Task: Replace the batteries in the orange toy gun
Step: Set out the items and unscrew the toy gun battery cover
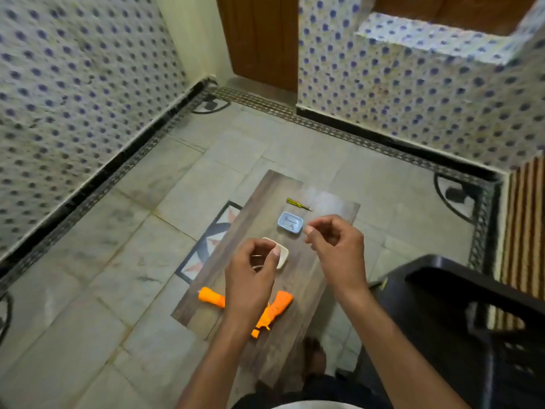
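The orange toy gun (274,308) lies on a low wooden table (295,278), its barrel end pointing left and its middle hidden behind my left wrist. My left hand (250,276) hovers above it and over a white dish (282,252), fingers loosely curled, holding nothing that I can see. My right hand (336,246) hangs to the right of the dishes with fingers loosely curled, thumb near the forefinger; nothing shows between them. A small blue dish (290,222) holds pale batteries. A yellow-handled screwdriver (298,203) lies at the table's far end.
The table stands on a tiled floor (118,290) in a corner of patterned tiled walls. A black plastic chair (472,320) stands close at the right. A striped mat (525,231) lies beyond it. A wooden door (259,39) is at the back.
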Motion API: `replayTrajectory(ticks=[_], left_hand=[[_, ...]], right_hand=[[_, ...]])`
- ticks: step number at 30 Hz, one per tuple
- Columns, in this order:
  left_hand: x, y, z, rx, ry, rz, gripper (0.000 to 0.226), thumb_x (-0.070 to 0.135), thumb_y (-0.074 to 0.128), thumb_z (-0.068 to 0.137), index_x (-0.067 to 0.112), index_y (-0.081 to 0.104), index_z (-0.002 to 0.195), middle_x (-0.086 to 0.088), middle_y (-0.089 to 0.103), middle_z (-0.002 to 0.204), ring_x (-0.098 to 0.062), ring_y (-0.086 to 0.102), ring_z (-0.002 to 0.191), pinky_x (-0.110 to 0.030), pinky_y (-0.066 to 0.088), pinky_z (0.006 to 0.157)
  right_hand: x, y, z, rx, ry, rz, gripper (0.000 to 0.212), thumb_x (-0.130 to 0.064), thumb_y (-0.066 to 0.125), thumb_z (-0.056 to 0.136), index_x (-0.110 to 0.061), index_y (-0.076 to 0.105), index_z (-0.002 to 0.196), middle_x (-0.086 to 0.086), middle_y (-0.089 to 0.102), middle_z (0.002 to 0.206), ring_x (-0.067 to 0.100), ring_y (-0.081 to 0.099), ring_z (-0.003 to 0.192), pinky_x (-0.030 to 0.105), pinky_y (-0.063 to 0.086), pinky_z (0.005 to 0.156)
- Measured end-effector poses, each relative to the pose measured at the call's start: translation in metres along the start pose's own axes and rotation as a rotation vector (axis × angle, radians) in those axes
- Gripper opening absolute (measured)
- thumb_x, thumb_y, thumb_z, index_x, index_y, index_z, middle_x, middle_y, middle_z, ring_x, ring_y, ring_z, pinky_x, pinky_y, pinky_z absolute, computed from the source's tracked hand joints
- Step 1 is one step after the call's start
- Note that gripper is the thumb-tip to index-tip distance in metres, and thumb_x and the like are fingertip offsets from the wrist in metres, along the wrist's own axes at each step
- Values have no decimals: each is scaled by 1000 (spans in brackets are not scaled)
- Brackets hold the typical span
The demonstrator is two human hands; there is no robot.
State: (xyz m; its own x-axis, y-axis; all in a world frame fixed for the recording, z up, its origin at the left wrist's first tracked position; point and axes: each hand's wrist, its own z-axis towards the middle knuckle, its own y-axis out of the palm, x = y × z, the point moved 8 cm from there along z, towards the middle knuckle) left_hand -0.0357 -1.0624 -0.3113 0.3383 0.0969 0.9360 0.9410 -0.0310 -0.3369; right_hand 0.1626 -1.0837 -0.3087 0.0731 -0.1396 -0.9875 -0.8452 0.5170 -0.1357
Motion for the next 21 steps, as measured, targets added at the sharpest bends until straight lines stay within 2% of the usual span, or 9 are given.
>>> replayTrajectory(ticks=[3, 7, 11, 14, 21], left_hand=[[4, -14, 2, 68, -8, -32, 7, 20, 72, 94, 25, 72, 89, 13, 74, 84, -5, 71, 81, -19, 54, 71], [-2, -34, 0, 118, -7, -64, 5, 21, 71, 95, 25, 72, 92, 11, 74, 86, -6, 71, 86, -26, 58, 77], [-17, -44, -4, 156, -33, -75, 4, 22, 70, 96, 24, 73, 94, 11, 74, 89, -2, 70, 87, -23, 58, 77], [-31, -47, -2, 205, -87, -74, 3, 26, 70, 96, 26, 73, 95, 13, 74, 91, -1, 70, 88, -23, 58, 78], [-52, -36, 33, 431, -227, -118, 4, 24, 70, 96, 26, 73, 93, 11, 75, 90, -7, 71, 88, -31, 59, 82]], right_hand=[[-12, 13, 3, -52, -26, 7, 11, -4, 73, 90, -15, 73, 87, 2, 76, 84, 20, 75, 80, 34, 60, 72], [-20, 29, -2, -104, -50, -32, 12, -6, 73, 91, -17, 73, 88, 2, 76, 85, 18, 75, 82, 38, 63, 75], [-16, 46, -7, -198, -41, -87, 10, -9, 72, 93, -19, 73, 92, -2, 76, 90, 14, 75, 86, 40, 64, 80], [-11, 62, 2, -272, -27, -110, 9, -9, 71, 94, -17, 73, 93, -2, 76, 87, 13, 74, 83, 43, 64, 81], [6, 120, 72, -552, -32, -142, 9, -10, 72, 92, -18, 72, 89, 0, 75, 83, 19, 74, 83, 49, 62, 84]])
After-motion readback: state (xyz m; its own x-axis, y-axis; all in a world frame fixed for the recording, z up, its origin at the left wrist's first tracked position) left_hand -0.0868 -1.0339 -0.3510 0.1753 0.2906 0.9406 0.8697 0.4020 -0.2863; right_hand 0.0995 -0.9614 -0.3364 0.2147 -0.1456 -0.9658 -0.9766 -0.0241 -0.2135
